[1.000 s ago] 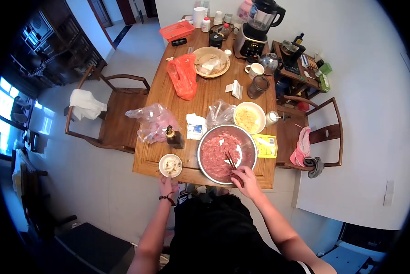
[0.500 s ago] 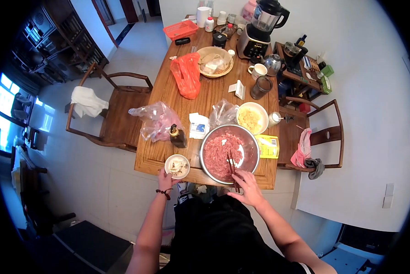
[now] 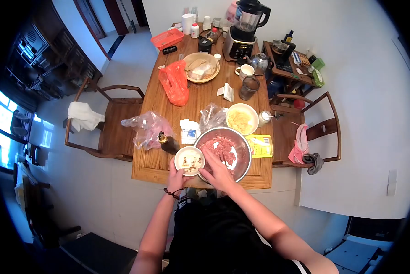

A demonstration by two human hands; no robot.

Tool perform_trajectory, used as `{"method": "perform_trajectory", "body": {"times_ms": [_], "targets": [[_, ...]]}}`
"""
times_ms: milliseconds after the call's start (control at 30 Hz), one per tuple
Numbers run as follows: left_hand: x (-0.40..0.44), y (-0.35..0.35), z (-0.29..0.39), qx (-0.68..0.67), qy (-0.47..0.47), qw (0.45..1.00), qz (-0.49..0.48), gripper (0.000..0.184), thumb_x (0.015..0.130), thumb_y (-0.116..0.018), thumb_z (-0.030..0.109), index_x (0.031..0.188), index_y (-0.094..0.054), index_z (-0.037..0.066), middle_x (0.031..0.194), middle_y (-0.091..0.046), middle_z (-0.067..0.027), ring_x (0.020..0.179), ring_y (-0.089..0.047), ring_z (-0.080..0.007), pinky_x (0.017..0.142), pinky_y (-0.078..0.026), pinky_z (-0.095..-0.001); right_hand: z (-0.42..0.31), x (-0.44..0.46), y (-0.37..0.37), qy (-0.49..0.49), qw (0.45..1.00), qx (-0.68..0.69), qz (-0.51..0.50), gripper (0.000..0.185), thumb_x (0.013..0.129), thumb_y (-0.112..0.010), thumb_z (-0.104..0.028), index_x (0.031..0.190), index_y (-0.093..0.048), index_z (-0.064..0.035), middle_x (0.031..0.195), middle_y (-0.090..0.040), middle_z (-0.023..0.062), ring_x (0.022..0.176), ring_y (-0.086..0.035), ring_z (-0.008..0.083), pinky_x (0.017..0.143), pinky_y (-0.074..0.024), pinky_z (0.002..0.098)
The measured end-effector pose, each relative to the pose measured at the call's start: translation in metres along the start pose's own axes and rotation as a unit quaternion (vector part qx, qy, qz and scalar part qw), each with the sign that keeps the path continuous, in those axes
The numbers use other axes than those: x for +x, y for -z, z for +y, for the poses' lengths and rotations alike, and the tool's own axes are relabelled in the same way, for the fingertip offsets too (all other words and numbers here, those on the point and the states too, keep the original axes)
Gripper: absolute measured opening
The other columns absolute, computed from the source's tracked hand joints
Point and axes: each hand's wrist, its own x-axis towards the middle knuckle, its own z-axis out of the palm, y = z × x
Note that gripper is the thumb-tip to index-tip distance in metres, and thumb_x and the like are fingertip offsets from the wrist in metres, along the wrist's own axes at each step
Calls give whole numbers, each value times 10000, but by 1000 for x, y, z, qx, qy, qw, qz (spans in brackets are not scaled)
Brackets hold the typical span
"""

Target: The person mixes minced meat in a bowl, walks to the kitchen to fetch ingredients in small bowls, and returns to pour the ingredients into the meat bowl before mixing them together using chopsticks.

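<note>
A small white bowl (image 3: 189,160) with brownish bits and liquid in it is held up at the table's front edge, overlapping the left rim of the steel mixing bowl (image 3: 248,155). My left hand (image 3: 176,176) is closed around its left and lower side. On its right side lies my right hand (image 3: 218,172), thumb at the lower rim and fingers along the edge, gripping it above the mixing bowl. Pink minced meat (image 3: 223,148) with white patches fills part of the mixing bowl. I cannot see the chopsticks; my right hand covers part of the meat.
A dark bottle (image 3: 169,144) stands just left of the small bowl. Behind the meat are a bowl of yellowish food (image 3: 242,119), a white packet (image 3: 189,132) and a clear plastic bag (image 3: 212,118). A yellow packet (image 3: 261,146) lies right; a blender (image 3: 241,36) stands farther back.
The small bowl has moved right, up to the mixing bowl, and its contents look different. My right hand has left the chopsticks and come over to the small bowl. The view has shifted slightly.
</note>
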Motion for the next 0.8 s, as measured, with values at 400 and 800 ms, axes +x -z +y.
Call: {"method": "perform_trajectory", "body": {"times_ms": [400,800], "targets": [[11,-45,-12,32,-9,999,-41,730,922,-393,-2,1594,-161,163,1481,-456,-181,1237,-625,-326,835,-661,-433,22,-17,0,3,997,-37,74,660,969,-695,-224,1497,-423,65,1547,-438,279,1427,-456,405,1148,-418,427],[1,-55,-13,79,-2,997,12,685,963,-423,52,1593,-186,177,1433,-502,-142,1161,-643,-253,787,-648,-356,14,-30,6,90,990,-98,35,495,942,-687,-137,1359,-552,92,1368,-605,258,1306,-568,397,1134,-438,477]]}}
